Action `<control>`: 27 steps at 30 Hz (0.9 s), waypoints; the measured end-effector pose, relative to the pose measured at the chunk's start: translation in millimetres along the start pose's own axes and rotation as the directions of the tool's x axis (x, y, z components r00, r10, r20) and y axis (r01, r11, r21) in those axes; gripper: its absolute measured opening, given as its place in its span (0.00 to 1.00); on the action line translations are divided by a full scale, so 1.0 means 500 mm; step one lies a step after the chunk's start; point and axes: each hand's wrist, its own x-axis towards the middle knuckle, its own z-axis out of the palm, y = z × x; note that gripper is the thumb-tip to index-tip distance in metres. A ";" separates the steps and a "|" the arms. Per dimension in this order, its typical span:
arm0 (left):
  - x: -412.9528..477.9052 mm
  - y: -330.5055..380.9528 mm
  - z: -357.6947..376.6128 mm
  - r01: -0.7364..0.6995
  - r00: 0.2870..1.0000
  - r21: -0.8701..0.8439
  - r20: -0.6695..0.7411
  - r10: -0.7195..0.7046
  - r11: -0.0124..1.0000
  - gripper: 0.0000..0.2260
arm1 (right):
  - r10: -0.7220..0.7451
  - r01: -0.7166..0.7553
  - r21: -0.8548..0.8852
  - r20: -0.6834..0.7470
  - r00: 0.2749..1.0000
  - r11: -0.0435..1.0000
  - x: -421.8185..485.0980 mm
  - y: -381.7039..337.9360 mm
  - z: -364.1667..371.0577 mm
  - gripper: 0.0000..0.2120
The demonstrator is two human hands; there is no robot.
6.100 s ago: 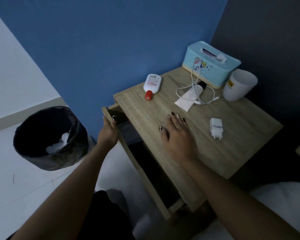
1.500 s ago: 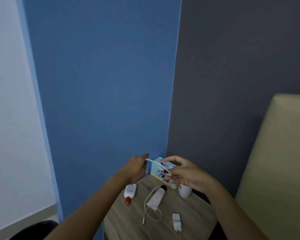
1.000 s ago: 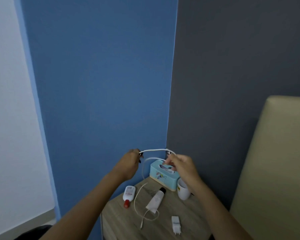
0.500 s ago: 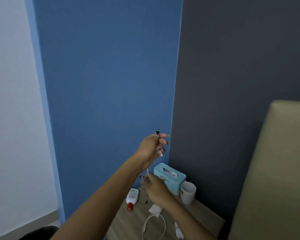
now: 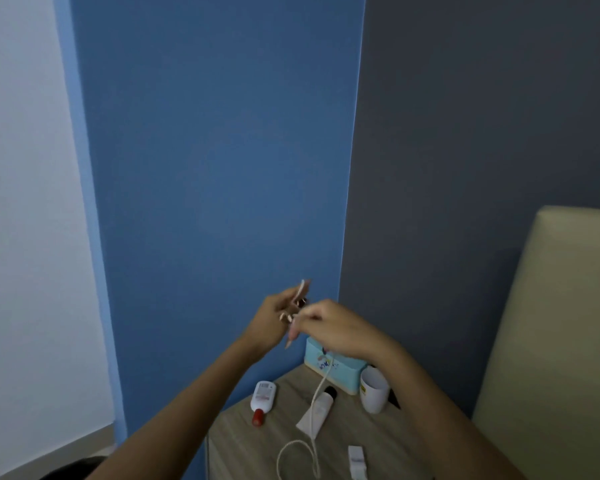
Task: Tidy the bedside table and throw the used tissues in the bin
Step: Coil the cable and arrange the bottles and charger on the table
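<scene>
Both hands are raised above the wooden bedside table, close together, and both grip a white charging cable. My left hand pinches its upper end, with a short piece sticking up above the fingers. Just to its right, my right hand is closed around the cable. From there the cable hangs down to the tabletop and ends in a loop near the front edge. The black bin shows only as a dark rim at the bottom left. No tissues are visible.
On the table lie a white bottle with a red cap, a white tube with a black cap, a light blue tissue box, a white cup and a white charger plug. A beige headboard stands at the right.
My right hand has come up from near the tabletop to meet the left hand, sliding along the cable. More of the cable is lifted off the table.
</scene>
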 end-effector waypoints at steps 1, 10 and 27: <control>-0.011 0.011 0.012 0.033 0.999 0.012 0.030 -0.033 0.999 0.17 | -0.004 0.004 0.006 -0.024 1.000 1.000 0.006 -0.009 -0.016 0.13; -0.018 0.060 0.015 0.213 0.973 -0.390 0.168 -0.159 0.896 0.27 | -0.015 0.050 0.170 -0.198 0.980 0.984 0.053 0.021 -0.092 0.15; 0.096 0.074 -0.095 -0.209 0.965 0.219 -0.109 0.237 0.953 0.11 | -0.113 0.116 0.001 -0.238 0.965 0.993 0.033 0.012 0.102 0.12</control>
